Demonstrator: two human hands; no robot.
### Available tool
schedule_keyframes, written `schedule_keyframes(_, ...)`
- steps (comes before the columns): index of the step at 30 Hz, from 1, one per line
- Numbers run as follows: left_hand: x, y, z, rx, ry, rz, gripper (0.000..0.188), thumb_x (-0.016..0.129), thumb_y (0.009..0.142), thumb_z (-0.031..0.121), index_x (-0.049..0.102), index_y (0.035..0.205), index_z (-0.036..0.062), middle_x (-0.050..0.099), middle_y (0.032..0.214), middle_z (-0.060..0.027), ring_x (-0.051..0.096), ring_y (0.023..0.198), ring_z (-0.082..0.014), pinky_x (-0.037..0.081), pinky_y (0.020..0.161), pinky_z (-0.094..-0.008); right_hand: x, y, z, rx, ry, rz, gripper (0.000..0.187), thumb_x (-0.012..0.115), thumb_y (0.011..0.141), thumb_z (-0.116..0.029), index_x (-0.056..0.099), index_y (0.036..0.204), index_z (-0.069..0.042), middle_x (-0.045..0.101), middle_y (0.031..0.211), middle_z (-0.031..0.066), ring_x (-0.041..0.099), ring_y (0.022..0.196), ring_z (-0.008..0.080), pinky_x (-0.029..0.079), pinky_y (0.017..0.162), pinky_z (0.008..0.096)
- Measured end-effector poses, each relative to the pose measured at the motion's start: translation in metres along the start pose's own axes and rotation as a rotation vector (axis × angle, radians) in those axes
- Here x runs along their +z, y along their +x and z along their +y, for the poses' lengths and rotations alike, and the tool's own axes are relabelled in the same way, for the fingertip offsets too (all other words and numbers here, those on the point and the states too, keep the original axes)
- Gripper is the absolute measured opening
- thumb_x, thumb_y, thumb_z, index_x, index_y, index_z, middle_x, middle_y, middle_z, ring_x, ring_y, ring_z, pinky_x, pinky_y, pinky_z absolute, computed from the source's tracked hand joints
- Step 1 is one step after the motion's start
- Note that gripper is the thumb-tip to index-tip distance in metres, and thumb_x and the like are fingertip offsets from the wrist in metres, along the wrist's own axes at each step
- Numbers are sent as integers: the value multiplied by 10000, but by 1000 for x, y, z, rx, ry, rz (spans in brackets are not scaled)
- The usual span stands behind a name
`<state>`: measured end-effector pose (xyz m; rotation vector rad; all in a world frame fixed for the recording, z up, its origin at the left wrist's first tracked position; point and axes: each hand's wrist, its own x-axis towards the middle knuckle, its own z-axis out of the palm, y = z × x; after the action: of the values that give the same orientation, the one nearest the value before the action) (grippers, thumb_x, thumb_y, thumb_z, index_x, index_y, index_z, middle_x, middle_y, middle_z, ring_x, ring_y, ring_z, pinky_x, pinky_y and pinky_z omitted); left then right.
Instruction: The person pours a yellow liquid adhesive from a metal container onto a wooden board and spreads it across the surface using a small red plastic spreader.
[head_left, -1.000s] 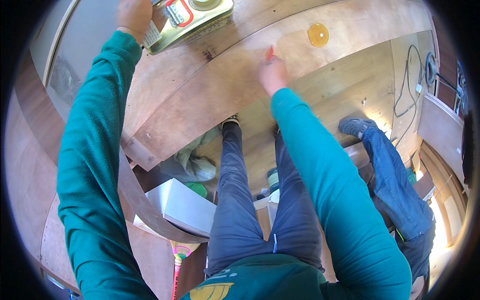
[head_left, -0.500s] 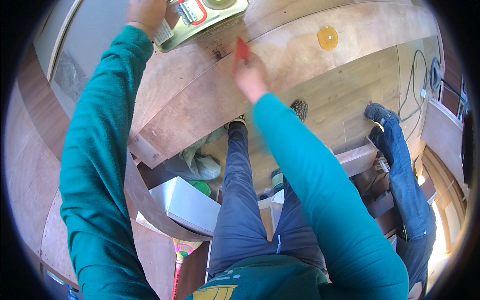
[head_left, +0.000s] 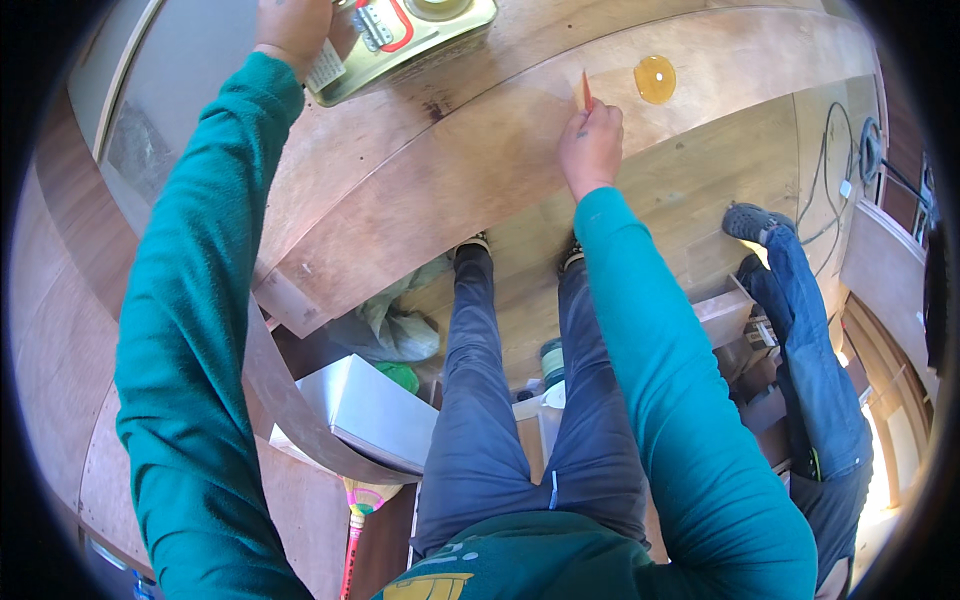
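Note:
My right hand (head_left: 591,148) is closed on a thin red flat piece (head_left: 585,92) that looks like a scraper, held over the curved wooden board (head_left: 400,200). To its right, a round amber puddle (head_left: 655,79) lies on the board, apart from the hand. At the top left, my left hand (head_left: 293,28) is against the left end of a gold metal tin (head_left: 425,50) with a red and silver handle and a round cap. The upper edge of the picture cuts off its fingers, so their grip is hidden.
A second person's legs (head_left: 810,330) in jeans stand at the right, near a black cable (head_left: 825,170). Below the board are a silvery box (head_left: 375,410), a grey-green cloth (head_left: 385,325) and a broom (head_left: 358,515). A grey panel (head_left: 190,100) lies at the upper left.
My right hand has moved right along the board with the red piece, closer to the amber puddle. My right foot has shifted slightly. The left hand and the tin stay put.

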<state>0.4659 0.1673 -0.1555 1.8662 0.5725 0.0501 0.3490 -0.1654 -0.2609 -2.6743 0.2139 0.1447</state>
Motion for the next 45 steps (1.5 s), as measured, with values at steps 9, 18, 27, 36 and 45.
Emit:
schedule_keyframes(9, 1, -1, 2, 93, 73, -8, 564, 565, 984, 530, 724, 1084, -2, 722, 1003, -119, 624, 912, -206, 470, 849, -349, 4, -20, -8, -144, -160, -323, 261, 490, 962, -183, 602, 1113, -3, 568, 1133, 240, 589, 1028, 432, 487, 899, 534)
schedule_keyframes(18, -4, -8, 12, 77, 145, -2, 597, 549, 983, 545, 727, 1077, -17, 731, 1021, -139, 641, 919, -226, 476, 877, -365, -10, 26, 47, 155, -78, -265, 289, 495, 951, -185, 634, 1058, 45, 597, 1122, 276, 628, 998, 439, 517, 884, 510)
schedule_keyframes(27, 10, -24, 39, -103, 31, -94, 533, 591, 989, 481, 695, 1067, -36, 693, 918, -116, 631, 836, -198, 529, 688, -319, 39, 15, -91, 68, 247, -318, 368, 513, 971, -280, 671, 1021, 49, 621, 1160, 317, 635, 1062, 437, 508, 929, 507)
schedule_keyframes(36, 0, -4, 4, -40, 9, 4, 460, 595, 990, 443, 712, 1041, 2, 696, 944, -108, 591, 844, -201, 520, 687, -342, -20, 41, 34, 348, 277, -120, 328, 537, 942, -257, 682, 1017, 28, 683, 1003, 273, 652, 980, 455, 506, 870, 521)
schedule_keyframes(45, -2, 1, 1, -54, -41, -48, 505, 572, 1008, 451, 694, 1102, -30, 684, 1006, -131, 619, 865, -186, 511, 760, -303, -32, 92, 45, 205, 63, -200, 371, 484, 949, -257, 708, 964, 38, 674, 1036, 307, 652, 987, 478, 517, 879, 524)
